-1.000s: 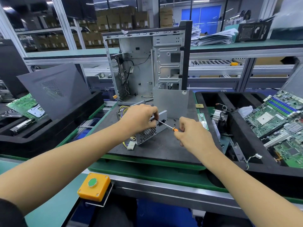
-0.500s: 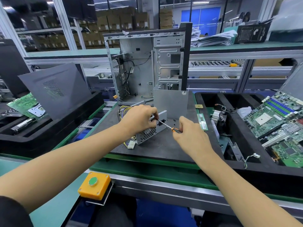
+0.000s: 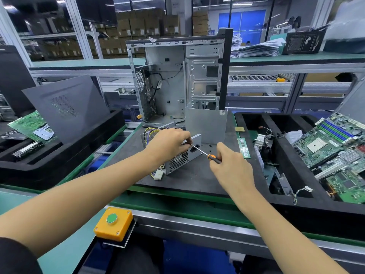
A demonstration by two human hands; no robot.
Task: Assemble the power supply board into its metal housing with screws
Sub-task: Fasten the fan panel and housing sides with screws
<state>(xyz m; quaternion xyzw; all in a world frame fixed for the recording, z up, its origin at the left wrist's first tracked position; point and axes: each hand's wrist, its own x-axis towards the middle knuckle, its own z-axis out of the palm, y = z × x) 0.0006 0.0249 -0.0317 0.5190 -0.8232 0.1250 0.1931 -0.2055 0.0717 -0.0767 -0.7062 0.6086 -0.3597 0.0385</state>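
Power supply housing [image 3: 177,159], silver with honeycomb vent, gripped by left hand [image 3: 167,143]; right hand [image 3: 231,167] grips screwdriver [image 3: 205,154].

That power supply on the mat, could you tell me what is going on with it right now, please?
A person is screwing the power supply together on the dark mat. The left hand grips the top of its metal housing to steady it, while the right hand holds an orange-handled screwdriver with the tip set against the housing's side panel. A few loose screws lie on the mat just behind. An open computer case stands behind them.
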